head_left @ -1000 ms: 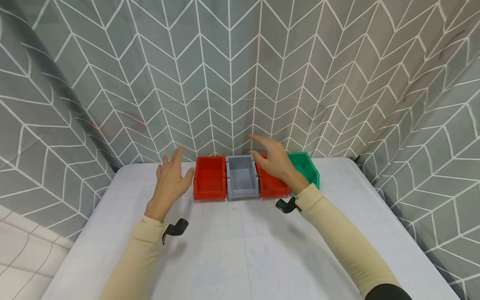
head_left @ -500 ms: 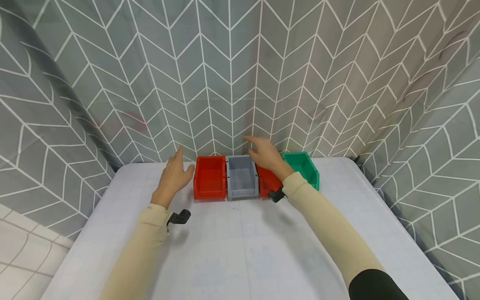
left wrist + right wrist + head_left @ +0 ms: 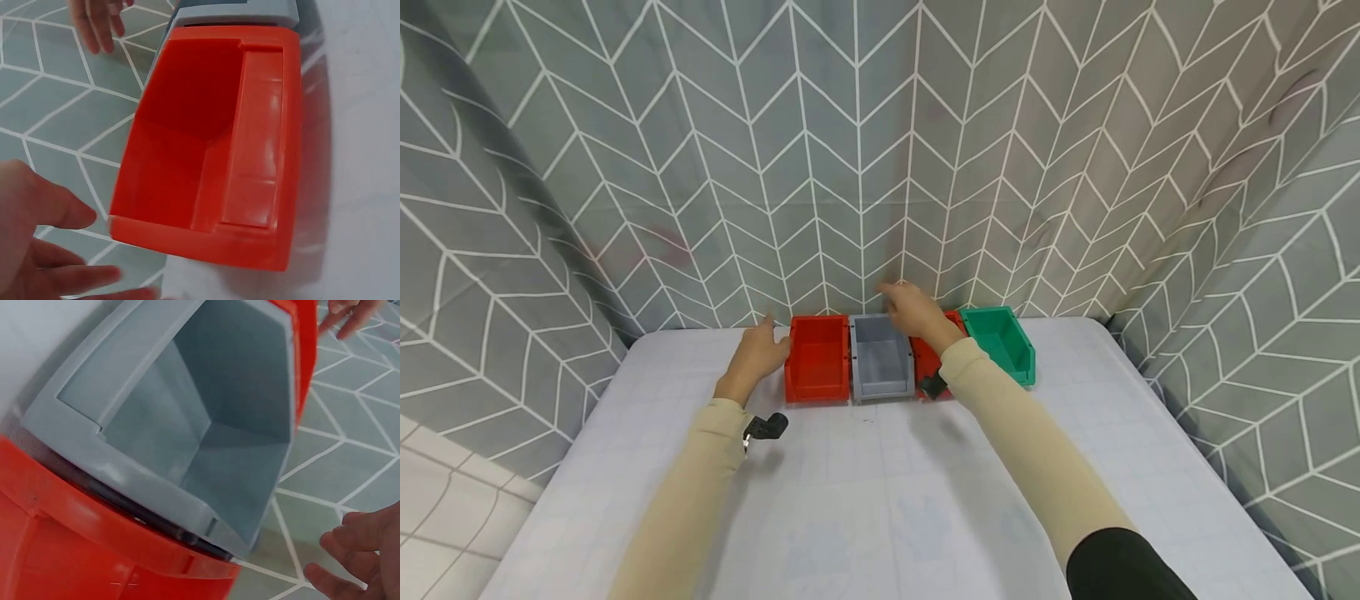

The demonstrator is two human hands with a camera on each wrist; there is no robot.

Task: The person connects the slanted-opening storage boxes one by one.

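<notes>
My left hand (image 3: 757, 358) is at the left side of the leftmost red bin (image 3: 817, 360), its fingers loosely spread. In the left wrist view, the thumb and fingers (image 3: 97, 275) lie beside the red bin's near back corner, holding nothing. My right hand (image 3: 916, 314) reaches over the back of the second red bin (image 3: 925, 358), its fingertips behind the grey bin (image 3: 882, 358). The right wrist view shows the right hand's fingers (image 3: 337, 569) loosely bent, apart from the grey bin's back edge. The insides of the leftmost red bin and the grey bin hold nothing visible.
A green bin (image 3: 1002, 343) ends the row on the right. The bins stand along the back edge of a table with a white cover (image 3: 865, 492). Right behind hangs a grey curtain (image 3: 850, 150) with white chevron lines, which also closes in both sides.
My right hand has moved left, from over the second red bin toward the back of the grey bin. The left hand has moved slightly right, closer to the leftmost red bin. The bins stay put.
</notes>
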